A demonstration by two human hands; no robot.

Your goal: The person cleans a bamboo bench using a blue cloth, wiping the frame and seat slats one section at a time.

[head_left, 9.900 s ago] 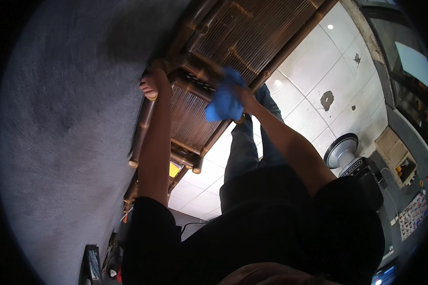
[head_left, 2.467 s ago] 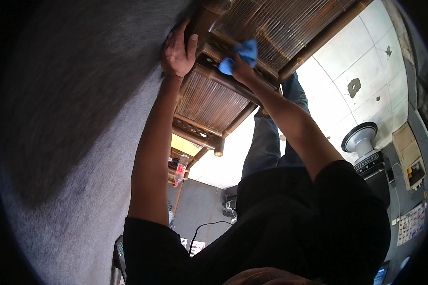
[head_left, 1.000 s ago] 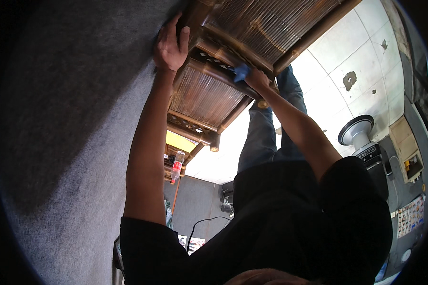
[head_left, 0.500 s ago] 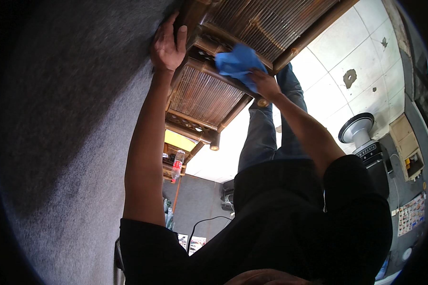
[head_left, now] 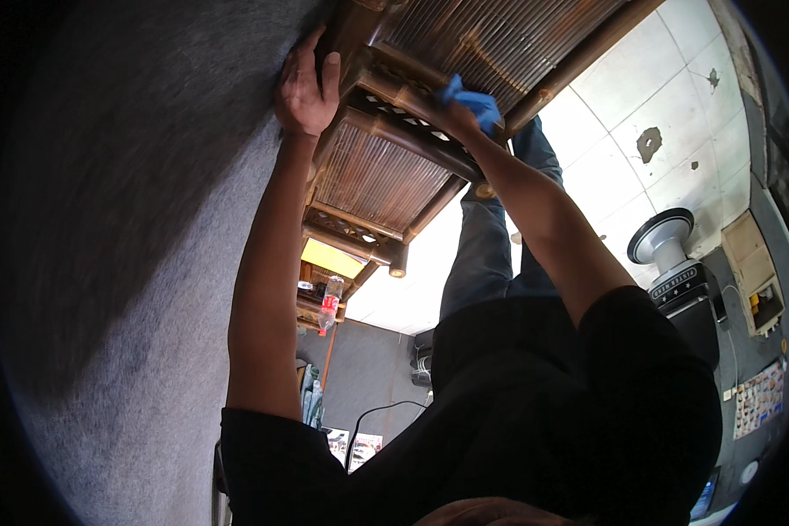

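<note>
A brown bamboo shelf unit (head_left: 386,175) with slatted tiers stands against a grey wall (head_left: 123,219). My left hand (head_left: 305,88) lies flat, fingers spread, on the shelf's side post where it meets the wall. My right hand (head_left: 451,110) presses a crumpled blue cloth (head_left: 472,101) against a cross rail of an upper tier. My dark shirt and jeans fill the lower middle of the view.
A lower tier holds a plastic bottle with a red label (head_left: 329,302) and small items. White floor tiles (head_left: 622,131) lie to the right, with a round-based stand and a black machine (head_left: 671,263). A black cable (head_left: 377,416) hangs near a dark panel.
The blue cloth was spread wide over the rail half a second ago; it is now bunched under my right hand, a little higher on the rail. My left hand stays on the post.
</note>
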